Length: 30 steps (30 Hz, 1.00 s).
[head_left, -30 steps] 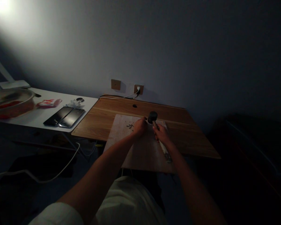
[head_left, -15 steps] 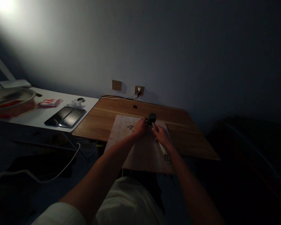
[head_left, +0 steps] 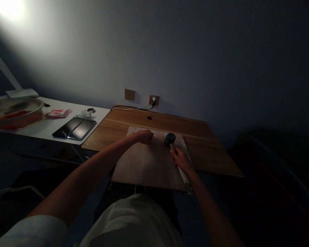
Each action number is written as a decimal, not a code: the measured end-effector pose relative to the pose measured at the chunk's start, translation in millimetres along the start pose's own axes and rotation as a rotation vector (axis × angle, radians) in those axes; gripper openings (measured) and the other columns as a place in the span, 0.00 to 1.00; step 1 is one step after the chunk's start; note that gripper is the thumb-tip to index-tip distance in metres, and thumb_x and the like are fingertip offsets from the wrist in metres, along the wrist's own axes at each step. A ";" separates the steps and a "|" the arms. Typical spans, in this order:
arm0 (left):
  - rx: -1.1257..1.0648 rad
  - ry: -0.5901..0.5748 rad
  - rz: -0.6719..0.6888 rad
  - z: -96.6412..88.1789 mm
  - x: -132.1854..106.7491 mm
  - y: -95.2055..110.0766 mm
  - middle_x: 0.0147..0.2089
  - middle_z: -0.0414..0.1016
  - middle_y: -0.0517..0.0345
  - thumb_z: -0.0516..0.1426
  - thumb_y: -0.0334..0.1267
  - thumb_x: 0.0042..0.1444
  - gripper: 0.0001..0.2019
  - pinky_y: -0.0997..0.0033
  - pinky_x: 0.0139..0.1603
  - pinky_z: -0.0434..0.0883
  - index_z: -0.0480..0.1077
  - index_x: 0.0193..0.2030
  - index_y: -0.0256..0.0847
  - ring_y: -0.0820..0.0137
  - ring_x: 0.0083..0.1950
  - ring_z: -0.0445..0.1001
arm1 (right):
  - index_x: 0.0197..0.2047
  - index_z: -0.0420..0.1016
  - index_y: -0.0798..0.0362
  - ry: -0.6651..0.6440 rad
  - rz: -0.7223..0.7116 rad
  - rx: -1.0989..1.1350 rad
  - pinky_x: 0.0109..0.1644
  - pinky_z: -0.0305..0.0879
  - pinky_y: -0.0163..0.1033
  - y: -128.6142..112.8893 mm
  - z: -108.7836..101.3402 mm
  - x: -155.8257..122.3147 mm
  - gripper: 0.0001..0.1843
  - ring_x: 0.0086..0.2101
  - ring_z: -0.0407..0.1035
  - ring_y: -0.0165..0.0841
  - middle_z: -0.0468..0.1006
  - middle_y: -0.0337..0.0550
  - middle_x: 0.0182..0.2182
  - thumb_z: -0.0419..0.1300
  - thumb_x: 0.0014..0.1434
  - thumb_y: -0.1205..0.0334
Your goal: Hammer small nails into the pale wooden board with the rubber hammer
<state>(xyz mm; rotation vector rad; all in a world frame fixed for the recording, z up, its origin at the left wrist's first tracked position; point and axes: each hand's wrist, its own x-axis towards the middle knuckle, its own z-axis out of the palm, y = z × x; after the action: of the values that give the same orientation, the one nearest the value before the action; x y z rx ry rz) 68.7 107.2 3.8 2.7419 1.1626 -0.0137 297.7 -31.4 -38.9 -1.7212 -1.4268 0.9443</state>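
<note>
My right hand [head_left: 181, 160] is wrapped around the pale handle of a mallet [head_left: 169, 139], whose thick black head rests over or just above the right side of a light wooden board [head_left: 141, 164]. My left hand [head_left: 145, 136] is at the board's far left part, its fingers closed and pointing right. What those fingers hold, if anything, is hidden by the hand and the dim light. Small reddish marks or bits show faintly on the board near the mallet head.
The board lies on a brown wooden desk [head_left: 195, 137] against the wall. On the white table [head_left: 47, 132] to the left are two dark phone-like slabs [head_left: 74, 128], a red and white packet [head_left: 58, 113], and a large round tub [head_left: 20, 115]. A plugged socket [head_left: 154, 100] has cables.
My left hand has moved left, away from the mallet head, to where small dark pieces lay on the board. The mallet and my right hand have shifted slightly nearer to me.
</note>
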 end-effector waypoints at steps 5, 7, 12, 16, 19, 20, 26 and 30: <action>0.143 -0.021 0.079 -5.5 -10.2 6.0 0.44 0.80 0.47 0.66 0.44 0.52 0.13 0.67 0.43 0.71 0.76 0.42 0.41 0.58 0.47 0.78 | 0.36 0.63 0.48 0.006 0.009 0.008 0.15 0.53 0.31 -1.5 2.1 -0.6 0.13 0.13 0.59 0.26 0.63 0.27 0.19 0.53 0.62 0.48; 0.163 0.000 0.093 -5.9 -8.3 7.8 0.43 0.80 0.47 0.65 0.39 0.53 0.12 0.67 0.44 0.71 0.76 0.44 0.41 0.58 0.46 0.79 | 0.37 0.64 0.48 0.005 0.017 0.011 0.15 0.53 0.31 -1.6 2.0 -0.8 0.13 0.13 0.59 0.25 0.63 0.27 0.19 0.53 0.62 0.47; 0.078 0.051 0.113 0.4 7.1 9.9 0.44 0.80 0.50 0.63 0.34 0.54 0.16 0.69 0.40 0.71 0.74 0.50 0.41 0.61 0.44 0.79 | 0.36 0.64 0.49 0.008 0.033 0.025 0.15 0.53 0.31 0.6 1.8 0.7 0.14 0.13 0.59 0.25 0.63 0.27 0.19 0.53 0.62 0.46; -0.058 0.198 0.093 9.5 25.5 14.8 0.45 0.80 0.50 0.58 0.27 0.55 0.16 0.71 0.41 0.71 0.74 0.51 0.39 0.64 0.44 0.78 | 0.35 0.62 0.48 0.011 0.022 0.038 0.15 0.54 0.31 3.6 2.2 1.7 0.14 0.13 0.59 0.25 0.63 0.27 0.18 0.53 0.61 0.46; -0.160 0.274 0.049 19.1 36.3 15.7 0.44 0.80 0.50 0.54 0.23 0.55 0.17 0.71 0.45 0.72 0.75 0.50 0.38 0.66 0.45 0.78 | 0.35 0.62 0.48 0.003 -0.002 0.056 0.14 0.53 0.30 5.5 2.5 1.5 0.16 0.13 0.58 0.25 0.63 0.27 0.19 0.52 0.61 0.44; -0.188 0.287 0.038 22.6 38.8 15.0 0.43 0.80 0.50 0.54 0.23 0.55 0.17 0.71 0.46 0.72 0.76 0.49 0.38 0.66 0.45 0.78 | 0.35 0.62 0.48 0.002 -0.008 0.060 0.14 0.53 0.30 6.0 2.5 1.4 0.16 0.13 0.58 0.25 0.62 0.27 0.19 0.52 0.61 0.43; -0.256 0.330 0.052 31.2 44.2 9.8 0.46 0.80 0.48 0.54 0.22 0.54 0.16 0.70 0.50 0.72 0.77 0.46 0.37 0.65 0.48 0.77 | 0.35 0.62 0.48 0.004 -0.002 0.085 0.15 0.53 0.30 5.6 2.0 2.1 0.17 0.13 0.58 0.24 0.64 0.27 0.19 0.53 0.60 0.43; -0.251 0.302 0.059 25.8 46.8 12.4 0.43 0.81 0.49 0.54 0.20 0.54 0.18 0.72 0.48 0.72 0.77 0.47 0.37 0.66 0.45 0.78 | 0.34 0.60 0.48 0.000 0.011 0.096 0.14 0.53 0.30 2.4 2.4 2.1 0.17 0.12 0.57 0.24 0.62 0.26 0.18 0.53 0.59 0.42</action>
<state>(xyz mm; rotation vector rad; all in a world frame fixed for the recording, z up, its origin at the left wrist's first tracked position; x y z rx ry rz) 111.6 128.1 -23.2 2.6095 1.0639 0.5326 297.0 -29.6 -42.4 -1.6600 -1.3519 1.0026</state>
